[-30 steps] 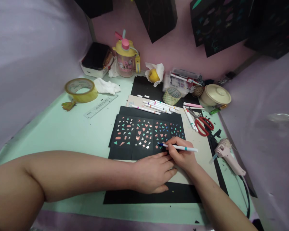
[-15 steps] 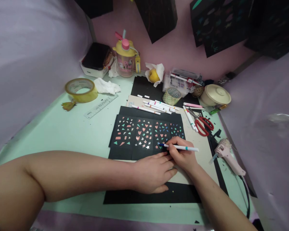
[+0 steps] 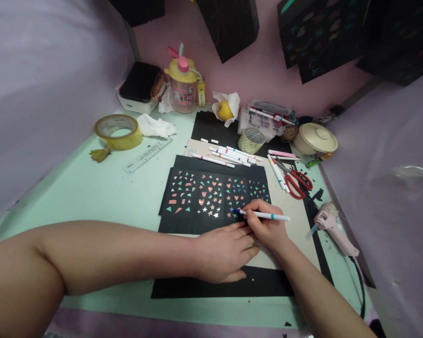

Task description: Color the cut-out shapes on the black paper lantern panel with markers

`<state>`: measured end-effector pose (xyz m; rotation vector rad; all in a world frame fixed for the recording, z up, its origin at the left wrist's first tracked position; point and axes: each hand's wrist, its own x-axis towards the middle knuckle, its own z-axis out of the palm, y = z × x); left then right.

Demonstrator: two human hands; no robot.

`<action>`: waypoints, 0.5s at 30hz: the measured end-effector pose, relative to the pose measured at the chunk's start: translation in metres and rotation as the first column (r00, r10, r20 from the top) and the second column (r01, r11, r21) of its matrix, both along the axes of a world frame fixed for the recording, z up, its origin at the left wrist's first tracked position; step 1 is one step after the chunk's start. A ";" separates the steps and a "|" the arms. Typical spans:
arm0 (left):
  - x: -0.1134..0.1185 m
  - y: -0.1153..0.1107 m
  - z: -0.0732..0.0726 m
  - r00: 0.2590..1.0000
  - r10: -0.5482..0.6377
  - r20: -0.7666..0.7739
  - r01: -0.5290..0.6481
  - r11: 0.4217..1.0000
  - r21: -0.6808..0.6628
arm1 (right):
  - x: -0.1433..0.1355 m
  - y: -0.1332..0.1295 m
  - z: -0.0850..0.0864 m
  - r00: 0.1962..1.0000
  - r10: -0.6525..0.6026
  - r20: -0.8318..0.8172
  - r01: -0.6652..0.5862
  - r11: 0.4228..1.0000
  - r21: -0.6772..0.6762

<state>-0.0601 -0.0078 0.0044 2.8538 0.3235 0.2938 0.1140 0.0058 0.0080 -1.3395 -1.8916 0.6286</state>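
My right hand (image 3: pixel 266 225) pinches a white marker pen (image 3: pixel 273 216) with a teal band and a dark blue tip. The tip rests at the black paper (image 3: pixel 176 226), among the small shapes in its third column. Cut-out-looking stars, hearts, triangles and rectangles in pink, green, blue and white cover this paper in columns. My left hand (image 3: pixel 223 253) lies flat, fingers stretched out, over the lower edge of the black paper and the pale board (image 3: pixel 296 230) beneath. Its fingertips touch or nearly touch my right hand.
Several white markers (image 3: pixel 232 156) lie above the black paper. Red-handled scissors (image 3: pixel 296 184) and a pink glue gun (image 3: pixel 336 229) are on the right. A tape roll (image 3: pixel 118 132) and a clear ruler (image 3: pixel 148 156) lie left. A yellow-lidded bottle (image 3: pixel 183 87) and a lidded bowl (image 3: pixel 315 139) stand behind.
Almost nothing differs. The marker in my right hand has shifted very slightly to the left; my left hand stays in place.
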 end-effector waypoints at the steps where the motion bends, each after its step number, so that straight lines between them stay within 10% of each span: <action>1: 0.000 0.000 0.000 1.000 0.000 -0.004 0.000 1.000 0.002 | 0.000 0.000 0.000 1.000 0.002 0.004 -0.002 1.000 0.002; 15: 0.001 0.000 -0.002 1.000 -0.004 0.000 0.004 1.000 -0.006 | 0.000 0.001 0.000 1.000 0.005 0.009 -0.005 1.000 -0.001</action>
